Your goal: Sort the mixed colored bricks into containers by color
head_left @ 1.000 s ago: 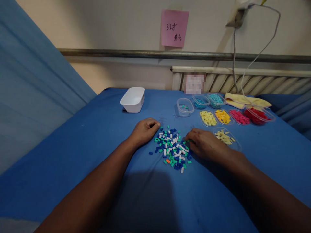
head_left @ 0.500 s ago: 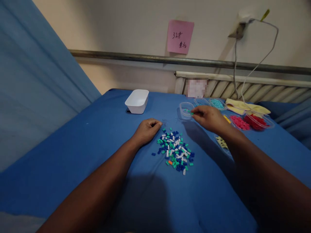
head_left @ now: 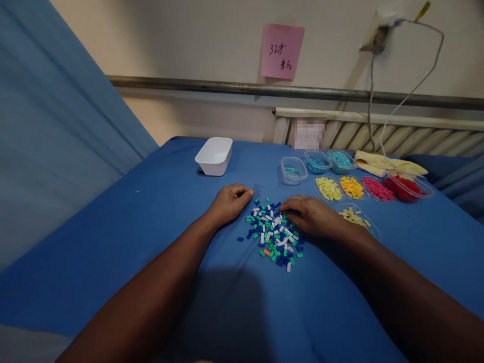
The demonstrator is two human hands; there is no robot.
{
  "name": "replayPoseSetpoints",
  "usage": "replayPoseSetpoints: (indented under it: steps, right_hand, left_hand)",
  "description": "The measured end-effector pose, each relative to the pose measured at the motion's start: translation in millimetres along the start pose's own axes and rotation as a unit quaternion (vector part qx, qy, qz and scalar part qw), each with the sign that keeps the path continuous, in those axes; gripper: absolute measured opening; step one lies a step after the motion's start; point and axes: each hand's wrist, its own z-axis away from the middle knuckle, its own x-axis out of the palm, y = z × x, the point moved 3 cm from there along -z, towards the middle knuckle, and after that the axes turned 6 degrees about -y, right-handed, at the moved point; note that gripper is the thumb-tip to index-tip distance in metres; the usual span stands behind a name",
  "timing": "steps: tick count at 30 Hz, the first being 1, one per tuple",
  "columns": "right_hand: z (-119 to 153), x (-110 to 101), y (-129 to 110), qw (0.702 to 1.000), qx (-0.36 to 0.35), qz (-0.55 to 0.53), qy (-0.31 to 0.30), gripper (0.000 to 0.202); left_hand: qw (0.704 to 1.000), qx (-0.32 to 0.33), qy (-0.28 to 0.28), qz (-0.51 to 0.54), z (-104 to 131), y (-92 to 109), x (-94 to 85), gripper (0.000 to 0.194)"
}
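Observation:
A loose pile of small building bricks point(head_left: 270, 234), green, dark blue and white with one orange piece, lies on the blue-covered surface. My right hand point(head_left: 308, 214) reaches over the pile's upper right edge, fingers bent and apart, with no brick visible in them. At the pile's upper left my left hand point(head_left: 231, 202) rests with curled fingers, thumb against forefinger; whatever they hold, if anything, is hidden. Behind my right hand stands a clear plastic tub point(head_left: 294, 174) with a few green bricks in it.
Further right are tubs of blue point(head_left: 317, 164), turquoise point(head_left: 341, 161), pale yellow point(head_left: 328, 189), orange-yellow point(head_left: 351, 187), pink point(head_left: 377, 189) and red pieces point(head_left: 404, 188). A cream-piece tub point(head_left: 355, 217) sits nearer. A white container point(head_left: 214, 157) stands back left, a yellow cloth point(head_left: 389, 164) back right.
My right hand has come back from the clear tub, where it held a green brick at the rim, down to the pile. My left hand stays in place.

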Motion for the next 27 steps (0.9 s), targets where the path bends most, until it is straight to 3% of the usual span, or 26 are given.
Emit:
replayPoseSetpoints:
  steps: [10,18,22,25,27]
  right_hand:
    - [1.7,-0.6,-1.6,0.996,-0.017,0.012,-0.081,0.019]
    - [-1.9,-2.6,-7.9,0.993,0.031,0.054,-0.101,0.013]
    - [3.3,-15.2,-3.9,0.992,0.06,0.011,-0.108,0.011]
    - [7.3,-31.6,7.7,0.993,0.088,-0.037,-0.077,0.012]
    - [5.4,-43.8,18.5,0.993,0.106,-0.047,-0.01,0.014]
  left_hand:
    - [1.0,0.013,-0.009,-0.021,3.3,2.8,2.0,0.035]
    - [0.999,0.03,-0.012,-0.03,2.8,-0.1,1.0,0.032]
    - [0.999,0.039,-0.014,-0.029,1.1,-3.1,0.7,0.032]
    - [0.999,0.031,-0.019,-0.04,0.7,-2.6,1.6,0.033]
    - [0.999,0.026,-0.018,-0.044,0.5,-1.8,2.2,0.033]
